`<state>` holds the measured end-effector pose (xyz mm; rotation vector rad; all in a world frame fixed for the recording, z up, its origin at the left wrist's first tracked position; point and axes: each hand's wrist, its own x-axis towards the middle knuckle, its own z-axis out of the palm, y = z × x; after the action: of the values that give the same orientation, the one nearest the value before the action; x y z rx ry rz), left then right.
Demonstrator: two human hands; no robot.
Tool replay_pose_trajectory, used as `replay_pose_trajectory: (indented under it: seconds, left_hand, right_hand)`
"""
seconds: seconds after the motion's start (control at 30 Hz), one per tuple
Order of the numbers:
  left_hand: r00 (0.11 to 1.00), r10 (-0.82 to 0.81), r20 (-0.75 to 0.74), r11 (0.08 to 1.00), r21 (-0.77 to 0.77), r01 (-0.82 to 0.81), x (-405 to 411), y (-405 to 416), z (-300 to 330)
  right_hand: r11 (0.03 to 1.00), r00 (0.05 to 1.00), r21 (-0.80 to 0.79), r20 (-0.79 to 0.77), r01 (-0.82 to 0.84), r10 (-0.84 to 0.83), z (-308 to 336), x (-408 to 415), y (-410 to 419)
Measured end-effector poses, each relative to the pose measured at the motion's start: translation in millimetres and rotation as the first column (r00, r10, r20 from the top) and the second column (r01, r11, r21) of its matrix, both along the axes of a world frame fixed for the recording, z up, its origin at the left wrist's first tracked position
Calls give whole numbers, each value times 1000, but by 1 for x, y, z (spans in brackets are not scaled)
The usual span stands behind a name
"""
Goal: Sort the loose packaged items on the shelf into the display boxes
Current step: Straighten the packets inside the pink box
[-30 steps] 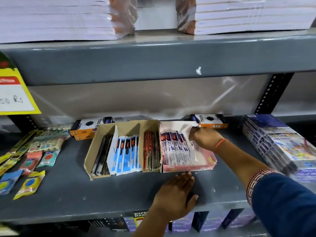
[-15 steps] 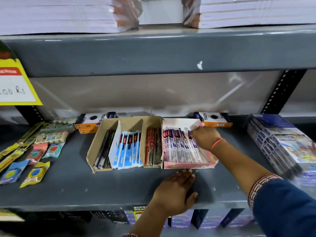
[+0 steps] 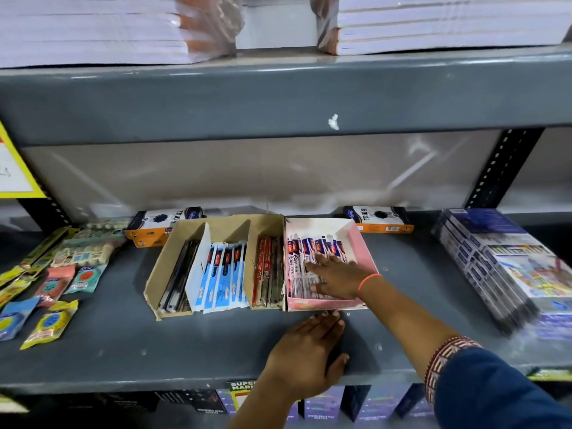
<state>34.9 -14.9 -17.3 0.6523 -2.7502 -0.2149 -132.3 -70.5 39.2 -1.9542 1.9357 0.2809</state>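
A pink display box (image 3: 366, 252) stands on the grey shelf (image 3: 154, 345) and holds several white, blue and red pen packets (image 3: 298, 258). My right hand (image 3: 335, 278) lies flat on those packets inside the box, fingers spread. Resting palm down on the shelf just in front of the pink box is my left hand (image 3: 309, 354), holding nothing. To the left stands a brown cardboard display box (image 3: 167, 258) with dividers, holding dark pen packets (image 3: 179, 277), blue and white packets (image 3: 221, 274) and red packets (image 3: 267, 270).
Loose colourful packets (image 3: 49, 320) lie at the shelf's left end. Two orange and black boxes (image 3: 379, 219) sit behind the display boxes. A stack of flat packaged sets (image 3: 501, 267) leans at the right. Paper stacks (image 3: 433, 23) fill the shelf above.
My right hand moved from the pink box's back right corner down onto the packets and flattened over them. My left hand stayed on the shelf.
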Motion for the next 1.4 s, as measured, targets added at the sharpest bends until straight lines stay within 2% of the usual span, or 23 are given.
replay_pose_trajectory:
  seconds: [0.17, 0.27, 0.43, 0.57, 0.63, 0.73, 0.9, 1.2, 1.4]
  left_hand:
    - [1000, -8, -2, 1000, -7, 8, 0, 1, 0]
    - [1000, -9, -15, 1000, 0, 9, 0, 0, 0]
    - [999, 1, -52, 994, -105, -7, 0, 2, -1]
    - [998, 11, -59, 990, -143, -20, 1, 4, 1]
    - [998, 6, -60, 992, -129, -14, 1, 5, 1]
    - [999, 19, -46, 997, -70, -23, 1, 5, 3]
    - [999, 26, -29, 995, -94, -28, 0, 6, 4]
    - [999, 40, -7, 997, -61, -40, -1, 6, 1]
    - [992, 64, 108, 997, -55, -58, -2, -1, 1]
  right_hand:
    - [996, 995, -71, 88, 55, -49, 6, 11, -3]
    - [996, 997, -52, 41, 74, -72, 2, 16, -4]
    - [995, 995, -27, -32, 98, -99, -3, 4, 4]
    - [994, 995, -85, 75, 73, -67, 4, 14, 3]
    - [995, 994, -97, 104, 33, -23, 6, 23, 0]
    - [997, 999, -78, 49, -8, 11, 6, 32, -4]
    - [998, 1000, -65, 8, -27, 28, 3, 28, -3]
    - [996, 999, -93, 54, 3, 2, 6, 21, 5]
    - [927, 975, -343, 206, 150, -82, 21, 7, 29]
